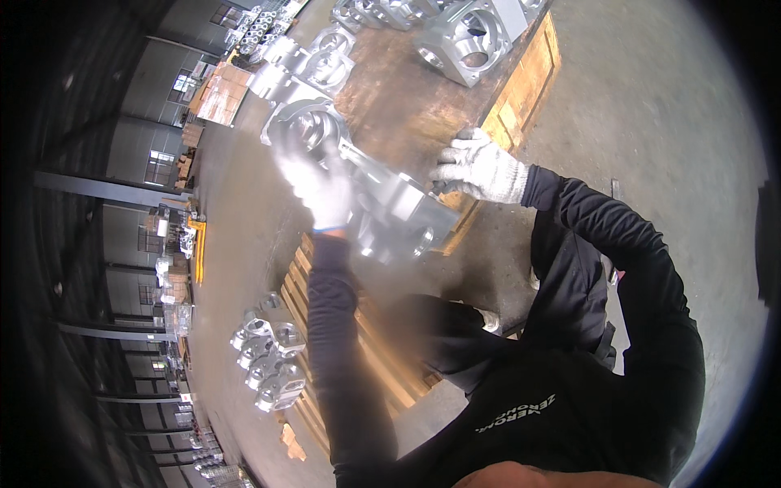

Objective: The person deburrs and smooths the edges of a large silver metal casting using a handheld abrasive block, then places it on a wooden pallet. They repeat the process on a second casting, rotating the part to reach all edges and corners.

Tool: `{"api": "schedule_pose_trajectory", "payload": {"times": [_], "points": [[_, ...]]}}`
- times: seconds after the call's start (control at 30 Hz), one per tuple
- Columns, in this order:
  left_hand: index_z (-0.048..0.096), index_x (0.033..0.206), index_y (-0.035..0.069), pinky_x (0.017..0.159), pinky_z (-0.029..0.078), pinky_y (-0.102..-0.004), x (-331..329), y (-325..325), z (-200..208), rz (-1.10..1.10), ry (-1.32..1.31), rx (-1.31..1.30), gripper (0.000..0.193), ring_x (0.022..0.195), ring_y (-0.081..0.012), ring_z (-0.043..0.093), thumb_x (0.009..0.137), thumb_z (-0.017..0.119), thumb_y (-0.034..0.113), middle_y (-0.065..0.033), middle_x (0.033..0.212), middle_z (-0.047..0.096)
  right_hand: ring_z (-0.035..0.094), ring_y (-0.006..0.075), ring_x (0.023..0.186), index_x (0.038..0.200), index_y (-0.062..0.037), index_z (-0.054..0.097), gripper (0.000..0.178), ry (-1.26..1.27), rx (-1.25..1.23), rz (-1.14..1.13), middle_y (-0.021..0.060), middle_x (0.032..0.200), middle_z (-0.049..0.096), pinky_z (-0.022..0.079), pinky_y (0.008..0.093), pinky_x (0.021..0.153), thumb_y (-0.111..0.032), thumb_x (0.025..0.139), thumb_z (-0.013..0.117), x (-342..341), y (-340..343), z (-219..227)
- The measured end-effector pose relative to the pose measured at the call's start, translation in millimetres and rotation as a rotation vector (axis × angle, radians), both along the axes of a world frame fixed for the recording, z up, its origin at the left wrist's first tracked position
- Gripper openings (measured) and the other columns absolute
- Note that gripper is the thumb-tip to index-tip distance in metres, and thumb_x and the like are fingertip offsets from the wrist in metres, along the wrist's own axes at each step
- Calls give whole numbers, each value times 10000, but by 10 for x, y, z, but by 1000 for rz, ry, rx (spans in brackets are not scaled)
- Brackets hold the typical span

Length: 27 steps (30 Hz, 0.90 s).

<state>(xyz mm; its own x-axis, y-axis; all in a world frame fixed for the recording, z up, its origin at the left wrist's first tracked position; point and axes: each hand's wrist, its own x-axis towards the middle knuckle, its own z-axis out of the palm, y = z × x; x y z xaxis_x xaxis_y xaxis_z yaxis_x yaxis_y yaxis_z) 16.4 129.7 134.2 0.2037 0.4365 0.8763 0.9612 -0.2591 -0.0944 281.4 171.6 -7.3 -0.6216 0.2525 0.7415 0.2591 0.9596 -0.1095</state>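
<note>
A large silver metal casting (393, 195) with a long body lies across the near edge of the wooden worktable (386, 102), partly blurred. My left hand (319, 183), in a white glove, is over its left end, beside a round-bored metal housing (309, 122). Motion smears the left fingers, so their grip on the metal is unclear. To the right, my right hand (482, 167), also white-gloved, is at the table's near right corner, just beyond the casting's right end. Its fingers are apart and bent slightly downward, with nothing seen in them.
More silver housings (468, 45) stand at the table's far side. Below left, a slatted wooden pallet (366, 342) lies on the floor near a cluster of metal castings (270, 358) and a cardboard scrap (292, 442). Wrapped boxes (220, 93) and a yellow pallet jack (198, 248) stand farther left.
</note>
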Motion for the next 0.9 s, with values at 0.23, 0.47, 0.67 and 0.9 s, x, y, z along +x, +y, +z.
{"api": "schedule_pose_trajectory", "payload": {"times": [0.23, 0.47, 0.67, 0.9], "points": [[735, 1049, 35, 1092, 435, -454, 362, -28, -326, -152, 231, -604, 316, 1245, -353, 595, 1000, 585, 309, -157, 1276, 659, 575, 286, 1130, 1257, -232, 645, 463, -27, 51, 13, 53, 1151, 600, 416, 478, 990, -266, 797, 686, -23, 49, -91], [682, 693, -12, 774, 524, -482, 348, 3, -448, -105, 230, -669, 430, 773, -404, 659, 996, 574, 273, -217, 776, 689, 599, 240, 1080, 1338, -237, 601, 500, -3, 60, 38, 40, 1148, 618, 419, 460, 874, -277, 839, 604, -138, 104, -356], [651, 664, -15, 725, 483, -503, 364, 15, -431, -132, 220, -722, 394, 744, -421, 618, 981, 592, 212, -229, 719, 645, 574, 223, 1144, 1274, -234, 627, 452, -132, -182, 90, 11, 1123, 604, 400, 454, 993, -225, 829, 710, -141, -9, -879], [660, 684, -16, 728, 477, -499, 331, -10, -447, -108, 191, -769, 426, 788, -422, 622, 1008, 551, 238, -230, 722, 636, 606, 244, 1040, 1197, -240, 637, 331, -348, -148, 15, 5, 1056, 626, 409, 451, 944, -258, 872, 697, -85, -66, -1396]]}}
